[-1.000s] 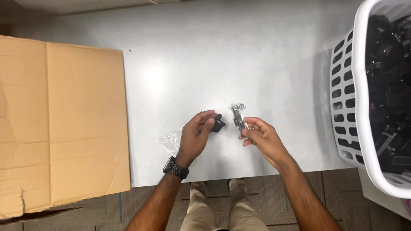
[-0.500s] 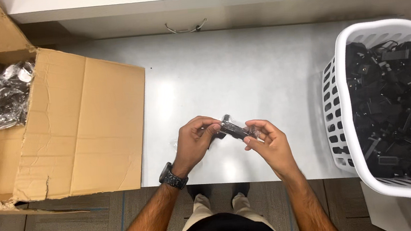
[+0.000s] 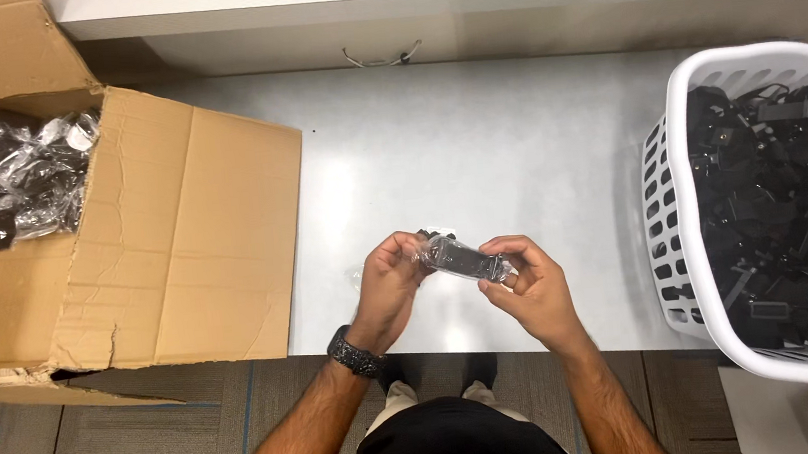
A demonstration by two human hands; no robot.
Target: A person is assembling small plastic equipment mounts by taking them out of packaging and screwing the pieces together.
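Note:
Both my hands hold one small black part wrapped in a clear plastic bag (image 3: 464, 258) just above the near edge of the grey table (image 3: 475, 141). My left hand (image 3: 390, 283), with a black watch on its wrist, pinches the bag's left end. My right hand (image 3: 529, 289) grips its right end. The bag stretches between them, tilted slightly down to the right.
An open cardboard box (image 3: 179, 249) at the left holds several bagged black parts (image 3: 5, 181). A white plastic laundry basket (image 3: 670, 221) at the right is full of loose black parts (image 3: 787, 200). A white counter runs along the far side.
The view has shifted so more of the box's inside shows. My hands came together on the bagged part, which now stretches between them in its clear bag.

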